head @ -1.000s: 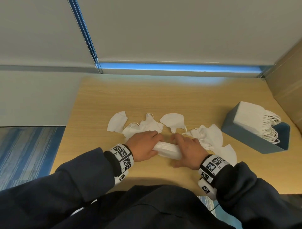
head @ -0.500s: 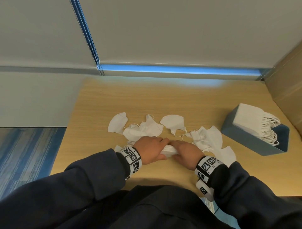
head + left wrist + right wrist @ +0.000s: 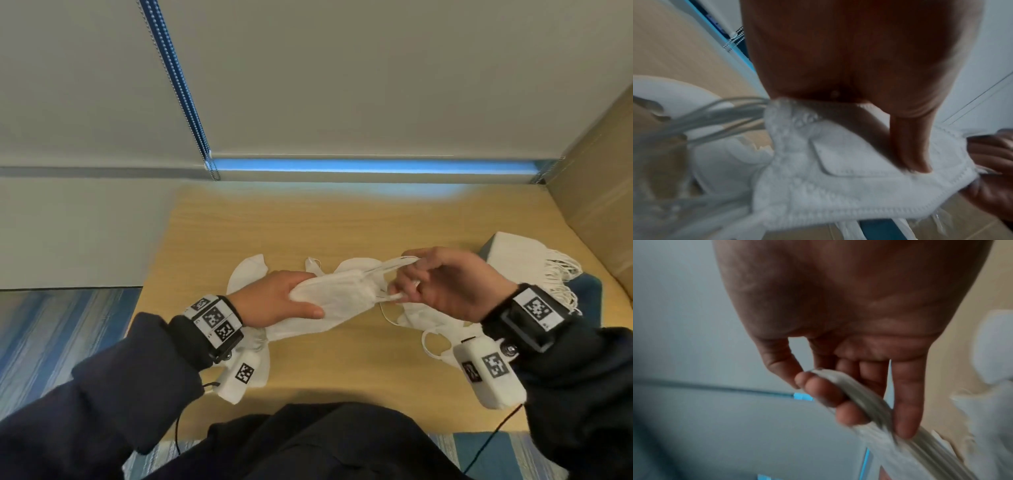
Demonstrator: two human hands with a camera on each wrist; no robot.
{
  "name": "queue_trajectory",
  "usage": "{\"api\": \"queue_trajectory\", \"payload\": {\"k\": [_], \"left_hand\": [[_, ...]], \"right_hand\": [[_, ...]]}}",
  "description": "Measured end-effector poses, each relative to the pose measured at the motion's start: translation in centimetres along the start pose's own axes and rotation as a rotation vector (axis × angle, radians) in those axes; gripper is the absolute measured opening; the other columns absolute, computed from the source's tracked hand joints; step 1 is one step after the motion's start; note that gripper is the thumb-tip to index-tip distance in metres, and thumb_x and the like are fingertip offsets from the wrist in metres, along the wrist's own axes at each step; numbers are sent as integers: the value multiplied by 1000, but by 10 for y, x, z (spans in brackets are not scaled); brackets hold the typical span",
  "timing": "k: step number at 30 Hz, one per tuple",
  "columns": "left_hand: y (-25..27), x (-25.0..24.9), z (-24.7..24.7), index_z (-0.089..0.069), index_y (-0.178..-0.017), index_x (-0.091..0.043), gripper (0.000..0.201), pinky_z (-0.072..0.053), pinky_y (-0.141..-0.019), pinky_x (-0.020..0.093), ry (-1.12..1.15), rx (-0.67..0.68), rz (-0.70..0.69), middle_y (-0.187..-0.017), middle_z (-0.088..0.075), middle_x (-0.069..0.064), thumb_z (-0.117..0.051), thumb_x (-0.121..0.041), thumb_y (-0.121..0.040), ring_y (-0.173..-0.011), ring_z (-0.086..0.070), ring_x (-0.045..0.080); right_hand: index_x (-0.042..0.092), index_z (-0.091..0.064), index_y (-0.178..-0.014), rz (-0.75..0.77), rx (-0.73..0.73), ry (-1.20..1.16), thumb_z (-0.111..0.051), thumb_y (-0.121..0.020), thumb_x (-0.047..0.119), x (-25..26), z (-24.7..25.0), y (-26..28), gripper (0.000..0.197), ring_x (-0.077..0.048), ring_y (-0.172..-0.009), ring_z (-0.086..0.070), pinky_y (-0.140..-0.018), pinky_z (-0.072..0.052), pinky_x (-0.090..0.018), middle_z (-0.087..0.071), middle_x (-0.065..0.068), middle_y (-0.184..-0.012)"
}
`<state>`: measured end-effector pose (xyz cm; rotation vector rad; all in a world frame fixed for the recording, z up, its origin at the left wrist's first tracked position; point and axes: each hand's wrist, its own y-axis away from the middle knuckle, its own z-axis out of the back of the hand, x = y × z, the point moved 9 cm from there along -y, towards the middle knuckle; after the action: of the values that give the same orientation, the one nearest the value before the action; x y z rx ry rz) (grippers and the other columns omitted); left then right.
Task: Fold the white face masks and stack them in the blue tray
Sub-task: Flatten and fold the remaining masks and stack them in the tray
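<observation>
My left hand point(image 3: 297, 298) grips a small stack of folded white masks point(image 3: 337, 294) above the table, thumb on top of the stack point(image 3: 838, 186). My right hand point(image 3: 409, 275) pinches the stack's bundled ear loops point(image 3: 390, 266) and holds them stretched out to the right; the loops point(image 3: 865, 400) run between its thumb and fingers. The blue tray point(image 3: 591, 286) stands at the right, partly behind my right wrist, with a stack of folded masks point(image 3: 513, 255) in it, loops hanging over the side.
Loose unfolded masks lie on the wooden table point(image 3: 342, 222): one at the far left point(image 3: 246, 274), some under my left wrist point(image 3: 262, 353), more under my right hand point(image 3: 428, 320). A cardboard wall point(image 3: 596, 192) stands close behind the tray.
Both hands have lifted the folded stack off the table. My right hand left the stack's body, moved right and now pulls its ear loops taut.
</observation>
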<state>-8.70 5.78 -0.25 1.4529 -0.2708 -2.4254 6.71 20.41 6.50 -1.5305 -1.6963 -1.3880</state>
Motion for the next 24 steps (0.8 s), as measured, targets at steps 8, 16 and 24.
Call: {"api": "queue_trajectory", "payload": {"k": [8,16,24], "left_hand": [[34,-6,25,-65,-125,-36,49,-56,-94,39,28,-26,19,-114,-74,-14,-72,-59,-83,-102,-70,8],[7,-33,22,-65,-127,-23,39,-57,-95,48,441,-209,23,-116,-76,0,-72,-36,-91,-105,-73,23],[-3,-69,28,-68,-127,-14,31,-58,-92,48,852,-440,-49,-115,-76,11,-66,-24,-97,-105,-73,32]], "right_hand": [[16,-49,-62,-72,-179,283,-68,-73,15,54,27,-1,22,-20,-64,-50,-62,-41,-33,-32,-8,-65],[5,-70,-81,424,-559,732,-69,-91,10,109,-9,-4,11,-11,-62,-59,-58,-48,-21,-66,-3,-69],[8,-56,-133,698,-538,1472,-64,-90,18,68,-78,-1,44,-22,-117,-51,-96,-45,-29,-52,-5,-129]]}}
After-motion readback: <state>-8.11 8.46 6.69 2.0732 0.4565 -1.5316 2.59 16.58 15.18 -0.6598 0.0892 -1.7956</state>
